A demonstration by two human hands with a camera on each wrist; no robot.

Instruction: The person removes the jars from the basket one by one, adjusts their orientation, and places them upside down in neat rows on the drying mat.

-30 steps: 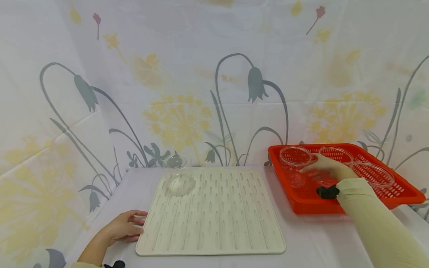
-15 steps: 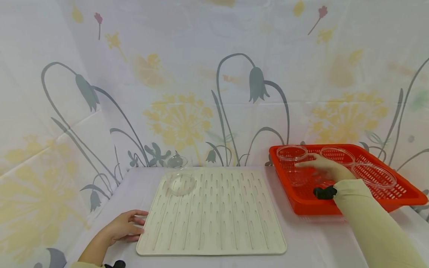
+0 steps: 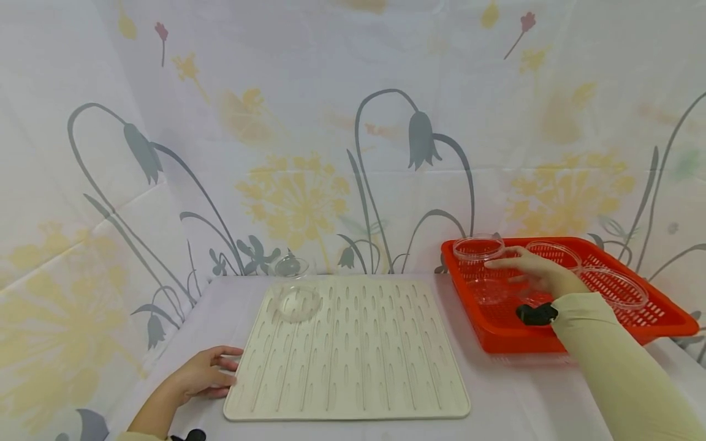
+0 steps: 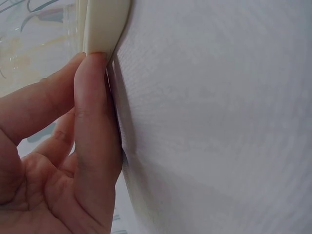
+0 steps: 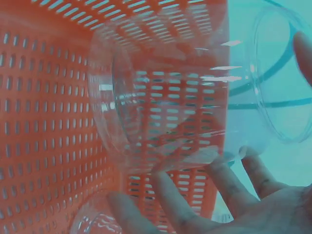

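Note:
In the basket, my right hand (image 3: 532,269) grips a clear cylindrical jar (image 3: 480,269), thumb on one side and fingers along the other. The right wrist view shows the see-through wall of this jar (image 5: 165,112), with its round rim toward the thumb. My left hand (image 3: 206,372) lies at the left edge of a cream ribbed mat (image 3: 353,349). In the left wrist view its fairly straight fingertips (image 4: 92,63) touch the mat's edge (image 4: 109,24). A second clear jar (image 3: 295,288) stands on the mat's far left corner.
A red slotted basket (image 3: 488,340) is to the right of the mat. It also holds two clear round-rimmed containers (image 3: 614,286), partly behind my right arm. A flower-printed cloth (image 3: 331,122) hangs behind the white table (image 3: 504,398).
My right hand has shifted slightly left with the jar, whose rim has risen a little above the basket's back edge. My left hand has stayed at the mat's edge.

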